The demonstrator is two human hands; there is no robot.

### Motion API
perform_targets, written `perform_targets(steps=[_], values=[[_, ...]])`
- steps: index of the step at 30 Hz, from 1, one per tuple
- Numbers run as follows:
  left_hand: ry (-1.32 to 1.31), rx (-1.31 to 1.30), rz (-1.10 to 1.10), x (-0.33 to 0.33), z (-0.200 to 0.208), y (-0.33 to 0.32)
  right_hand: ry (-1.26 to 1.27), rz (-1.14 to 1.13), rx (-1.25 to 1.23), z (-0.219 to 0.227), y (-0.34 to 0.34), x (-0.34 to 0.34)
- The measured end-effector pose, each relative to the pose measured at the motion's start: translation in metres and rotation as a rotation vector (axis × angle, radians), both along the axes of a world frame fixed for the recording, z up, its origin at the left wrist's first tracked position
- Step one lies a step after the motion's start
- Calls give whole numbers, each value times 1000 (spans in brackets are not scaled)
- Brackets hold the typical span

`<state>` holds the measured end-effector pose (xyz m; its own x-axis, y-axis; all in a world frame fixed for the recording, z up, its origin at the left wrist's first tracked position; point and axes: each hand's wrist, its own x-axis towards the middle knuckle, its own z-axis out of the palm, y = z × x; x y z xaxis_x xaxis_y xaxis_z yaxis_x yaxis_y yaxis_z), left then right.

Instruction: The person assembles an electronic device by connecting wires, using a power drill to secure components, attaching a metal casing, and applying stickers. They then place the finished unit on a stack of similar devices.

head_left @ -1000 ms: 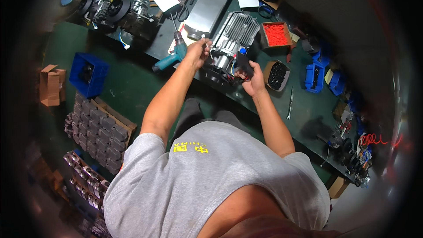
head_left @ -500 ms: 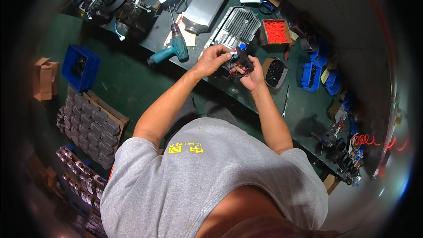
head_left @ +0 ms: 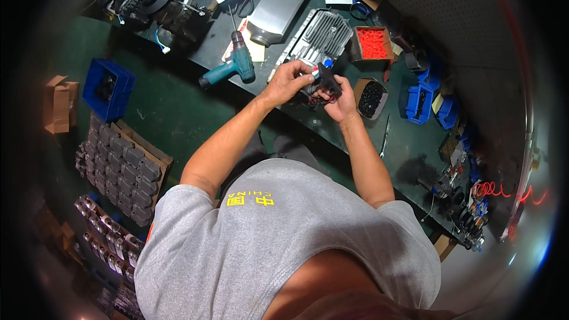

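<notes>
My right hand (head_left: 342,104) is wrapped round a flat black part (head_left: 329,80), held tilted over the near edge of the bench. Wires hang below it. My left hand (head_left: 289,81) pinches a small white connector (head_left: 315,73) with a bit of red on it, close against the black part's left side. Just beyond both hands lies a finned silver metal housing (head_left: 320,34), with a blue round piece (head_left: 327,63) at its near end. My fingers hide part of the wires.
A teal cordless drill (head_left: 236,65) lies left of the housing, near a smooth grey metal cover (head_left: 281,6). Boxes of red caps (head_left: 372,44) and black small parts (head_left: 371,98) stand to the right. Blue bins (head_left: 418,104) are farther right; a long thin tool (head_left: 385,136) lies nearby.
The left hand's fingers have shifted very slightly to the right with the white connector, nearer the black part. The right hand keeps its hold and has hardly moved.
</notes>
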<state>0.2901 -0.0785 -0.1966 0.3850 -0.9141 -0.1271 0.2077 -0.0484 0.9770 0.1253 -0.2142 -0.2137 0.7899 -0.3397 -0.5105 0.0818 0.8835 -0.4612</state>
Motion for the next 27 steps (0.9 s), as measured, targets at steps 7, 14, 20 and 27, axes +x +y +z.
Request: perform_targets(steps=[7, 14, 20, 27], values=[[-39, 47, 17, 3, 12, 7, 81, 55, -133, 5, -1, 0], [587, 189, 110, 4, 26, 26, 105, 59, -512, 16, 12, 1], [402, 381, 78, 5, 46, 40, 171, 220, -933, 33, 28, 0], [443, 369, 73, 10, 46, 46, 227, 81, -1114, 45, 42, -7]])
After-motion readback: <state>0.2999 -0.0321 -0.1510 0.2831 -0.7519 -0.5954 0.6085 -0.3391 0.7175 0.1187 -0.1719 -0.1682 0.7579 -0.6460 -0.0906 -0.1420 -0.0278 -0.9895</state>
